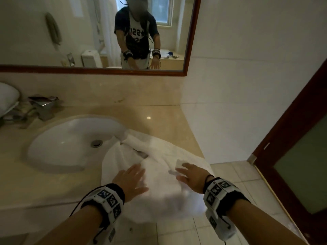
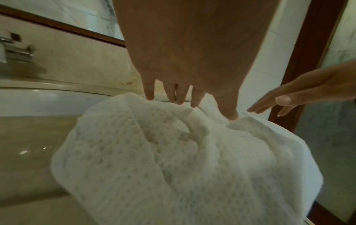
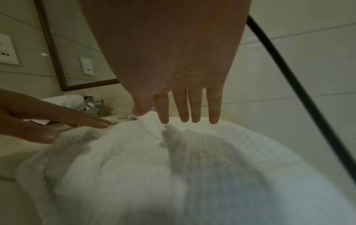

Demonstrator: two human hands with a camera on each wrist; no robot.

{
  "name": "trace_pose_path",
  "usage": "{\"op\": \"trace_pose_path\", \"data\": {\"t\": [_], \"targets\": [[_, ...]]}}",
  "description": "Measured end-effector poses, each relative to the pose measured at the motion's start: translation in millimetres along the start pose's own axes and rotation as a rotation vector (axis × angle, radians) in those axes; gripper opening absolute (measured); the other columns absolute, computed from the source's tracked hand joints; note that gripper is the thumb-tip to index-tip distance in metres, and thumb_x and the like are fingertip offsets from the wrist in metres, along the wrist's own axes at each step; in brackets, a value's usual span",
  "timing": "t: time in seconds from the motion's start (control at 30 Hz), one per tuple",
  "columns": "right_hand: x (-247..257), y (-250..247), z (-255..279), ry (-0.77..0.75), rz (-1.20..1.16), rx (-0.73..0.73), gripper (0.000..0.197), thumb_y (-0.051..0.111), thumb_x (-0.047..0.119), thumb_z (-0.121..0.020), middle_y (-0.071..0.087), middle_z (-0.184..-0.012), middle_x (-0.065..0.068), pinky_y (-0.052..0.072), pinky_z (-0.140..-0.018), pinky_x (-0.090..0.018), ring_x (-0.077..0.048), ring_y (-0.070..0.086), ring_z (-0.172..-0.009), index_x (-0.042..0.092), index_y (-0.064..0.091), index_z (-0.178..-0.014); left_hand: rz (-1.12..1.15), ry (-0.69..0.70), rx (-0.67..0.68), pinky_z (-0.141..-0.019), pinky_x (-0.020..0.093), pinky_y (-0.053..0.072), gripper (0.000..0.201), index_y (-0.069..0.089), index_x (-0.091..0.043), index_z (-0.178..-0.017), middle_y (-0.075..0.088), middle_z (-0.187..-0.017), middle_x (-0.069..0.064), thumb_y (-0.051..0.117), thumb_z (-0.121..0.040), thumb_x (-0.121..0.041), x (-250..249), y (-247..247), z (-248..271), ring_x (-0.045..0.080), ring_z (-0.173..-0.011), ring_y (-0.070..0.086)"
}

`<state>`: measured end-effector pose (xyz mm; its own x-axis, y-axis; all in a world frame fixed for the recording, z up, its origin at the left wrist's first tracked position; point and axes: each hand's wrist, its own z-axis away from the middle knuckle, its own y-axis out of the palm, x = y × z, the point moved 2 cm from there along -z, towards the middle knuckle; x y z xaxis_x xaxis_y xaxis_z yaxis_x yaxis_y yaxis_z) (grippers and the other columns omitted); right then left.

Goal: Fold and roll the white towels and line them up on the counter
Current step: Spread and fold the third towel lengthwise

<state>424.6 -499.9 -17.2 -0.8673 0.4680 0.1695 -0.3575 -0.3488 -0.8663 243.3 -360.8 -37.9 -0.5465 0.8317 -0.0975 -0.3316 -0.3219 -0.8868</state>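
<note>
A white waffle-weave towel point(image 1: 159, 156) lies rumpled on the beige counter point(image 1: 159, 114), one end dipping into the sink point(image 1: 70, 138) and the near end hanging over the counter's front edge. My left hand point(image 1: 131, 179) hovers flat over its left part with straight fingers. My right hand point(image 1: 189, 174) is spread over its right part, near a small white label point(image 1: 179, 163). In the left wrist view the left hand's fingertips point(image 2: 179, 102) reach the towel point(image 2: 173, 159). In the right wrist view straight fingers point(image 3: 185, 115) sit just above the towel point(image 3: 192, 167). Neither hand grips anything.
A chrome tap point(image 1: 44, 105) stands behind the sink at the left, with another white towel point(image 1: 7, 99) beyond it. A wood-framed mirror point(image 1: 106, 70) runs along the wall. The counter ends at a tiled wall on the right; a dark-framed door point(image 1: 292, 156) and tiled floor lie beyond.
</note>
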Motion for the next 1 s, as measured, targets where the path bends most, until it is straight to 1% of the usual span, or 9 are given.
{"op": "trace_pose_path", "data": {"t": [0.1,0.23,0.47,0.57,0.67,0.77,0.87,0.93,1.0], "targets": [[19,-8,-38,-0.116,0.048,-0.018,0.049,0.027,0.031,-0.102,0.008,-0.159,-0.002,0.012,-0.116,-0.032,-0.020,0.011,-0.146,0.022,0.017,-0.149,0.008,-0.088,-0.021,-0.120,0.036,0.007,0.071,-0.004,-0.020,-0.151,-0.010,-0.159,-0.002,0.027,-0.096,-0.053,24,0,-28,0.013,-0.147,-0.005],[27,-28,-109,-0.221,0.118,-0.028,0.043,0.035,0.020,-0.100,0.007,-0.159,-0.007,0.016,-0.117,-0.034,-0.024,0.012,-0.146,0.017,0.034,-0.142,-0.001,-0.182,-0.021,-0.120,0.041,0.005,0.061,-0.001,-0.027,-0.150,-0.012,-0.158,-0.002,0.025,-0.098,-0.047,65,-17,-73,0.015,-0.146,-0.009],[46,-66,-224,-0.386,0.364,-0.029,0.065,0.035,0.048,-0.096,-0.025,-0.155,-0.002,-0.003,-0.117,-0.047,-0.023,-0.020,-0.144,0.040,-0.005,-0.147,0.123,-0.281,0.042,-0.108,0.067,0.005,0.070,-0.004,-0.050,-0.144,-0.030,-0.153,-0.006,0.026,-0.084,-0.072,116,-34,-140,0.023,-0.143,-0.024],[63,-61,-252,-0.496,0.372,0.044,0.066,0.037,0.044,-0.097,-0.026,-0.155,-0.001,0.006,-0.117,-0.052,-0.024,-0.018,-0.145,0.040,-0.006,-0.147,0.250,-0.254,0.114,-0.114,0.058,0.015,0.099,-0.006,-0.053,-0.142,-0.033,-0.152,-0.005,0.011,-0.054,-0.096,124,-28,-149,0.028,-0.145,-0.014],[81,-54,-263,-0.600,0.312,0.059,0.065,0.037,0.032,-0.098,-0.022,-0.156,-0.001,0.016,-0.115,-0.053,-0.023,-0.010,-0.146,0.033,-0.004,-0.149,0.329,-0.226,0.126,-0.117,0.045,0.019,0.088,0.001,-0.048,-0.145,-0.031,-0.153,0.002,0.030,-0.070,-0.084,131,-28,-153,0.037,-0.142,-0.001],[94,-48,-257,-0.628,0.244,0.042,0.073,0.044,0.021,-0.094,-0.018,-0.157,-0.004,0.023,-0.111,-0.049,-0.025,0.007,-0.146,0.023,-0.004,-0.150,0.309,-0.172,0.123,-0.117,0.045,0.014,0.121,0.004,-0.047,-0.145,-0.028,-0.153,0.001,0.010,-0.035,-0.098,135,-28,-154,0.042,-0.140,-0.002],[100,-50,-251,-0.627,0.146,0.048,0.076,0.047,0.015,-0.091,-0.019,-0.157,-0.006,0.021,-0.108,-0.046,-0.028,0.017,-0.142,0.020,0.000,-0.150,0.291,-0.179,0.048,-0.115,0.043,0.019,0.115,0.009,-0.049,-0.144,-0.024,-0.154,-0.003,0.011,-0.038,-0.093,141,-30,-153,0.038,-0.138,0.005],[104,-49,-250,-0.628,0.094,0.053,0.073,0.046,0.012,-0.090,-0.021,-0.156,-0.005,0.019,-0.109,-0.046,-0.030,0.016,-0.142,0.021,0.005,-0.150,0.171,-0.196,-0.099,-0.108,0.045,0.032,0.102,0.017,-0.050,-0.142,-0.013,-0.155,-0.002,0.006,-0.050,-0.091,146,-27,-144,0.033,-0.128,0.021],[106,-46,-250,-0.633,0.068,0.012,0.072,0.047,0.008,-0.086,-0.017,-0.157,-0.005,0.022,-0.107,-0.048,-0.033,0.014,-0.140,0.022,0.015,-0.148,0.071,-0.249,-0.202,-0.073,0.038,0.052,0.078,0.041,-0.050,-0.130,0.023,-0.148,0.004,0.005,-0.072,-0.087,156,-24,-134,0.025,-0.099,0.039]]}}
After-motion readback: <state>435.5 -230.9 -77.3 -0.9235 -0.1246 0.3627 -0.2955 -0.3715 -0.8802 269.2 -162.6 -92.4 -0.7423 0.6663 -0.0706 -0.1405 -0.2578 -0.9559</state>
